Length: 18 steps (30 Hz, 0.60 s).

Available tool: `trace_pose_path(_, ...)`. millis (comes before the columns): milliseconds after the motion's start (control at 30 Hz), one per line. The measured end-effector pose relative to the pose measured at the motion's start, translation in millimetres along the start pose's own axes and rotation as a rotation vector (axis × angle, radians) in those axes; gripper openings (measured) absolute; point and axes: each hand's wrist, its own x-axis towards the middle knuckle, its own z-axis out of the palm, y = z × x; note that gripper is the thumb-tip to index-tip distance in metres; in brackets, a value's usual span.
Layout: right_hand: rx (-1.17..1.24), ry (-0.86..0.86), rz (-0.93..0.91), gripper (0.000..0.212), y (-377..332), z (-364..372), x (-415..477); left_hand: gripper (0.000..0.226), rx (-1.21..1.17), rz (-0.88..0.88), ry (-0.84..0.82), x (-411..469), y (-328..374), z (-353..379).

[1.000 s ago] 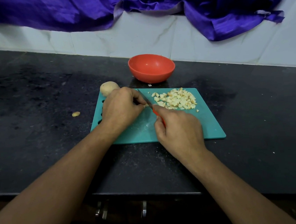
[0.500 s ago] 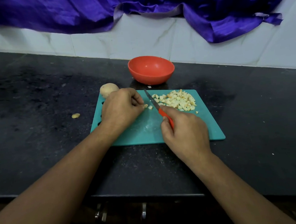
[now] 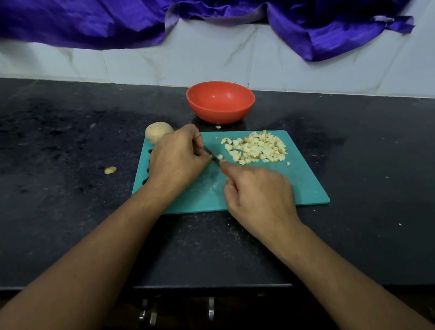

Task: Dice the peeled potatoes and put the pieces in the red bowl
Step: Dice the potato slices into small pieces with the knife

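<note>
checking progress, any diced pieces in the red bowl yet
No, the red bowl is empty; the diced potato pile lies on the cutting board.

- Cutting board (image 3: pixel 308 193) lies on the counter (image 3: pixel 371 162), bowl (image 3: pixel 220 102) just behind it.
- Diced pile (image 3: pixel 256 147) sits on the board, far right.
- Whole potato (image 3: pixel 158 132) at the board's far-left corner.
- A scrap (image 3: pixel 110 170) lies on the counter, left of the board.

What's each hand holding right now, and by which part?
The right hand grips the knife by its red handle. The left hand curls its fingers beside the blade; what they hold, if anything, is hidden.
</note>
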Motion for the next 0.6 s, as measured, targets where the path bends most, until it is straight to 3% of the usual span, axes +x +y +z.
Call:
trace_pose_path(167, 0.049, -0.016, 0.019, 0.042, 6, -3, -5, 0.026, 0.001, 0.002, -0.008, 0, -2, -1)
trace_pose_path(367, 0.285, 0.149, 0.22, 0.038, 23, -6, -5, 0.01, -0.117, -0.015, -0.025, 3, -6, -4)
trace_pose_path(600, 0.287, 0.114, 0.127, 0.038, 17, -3, -3, 0.013, -0.202, 0.001, 0.054, 6, -11, -6)
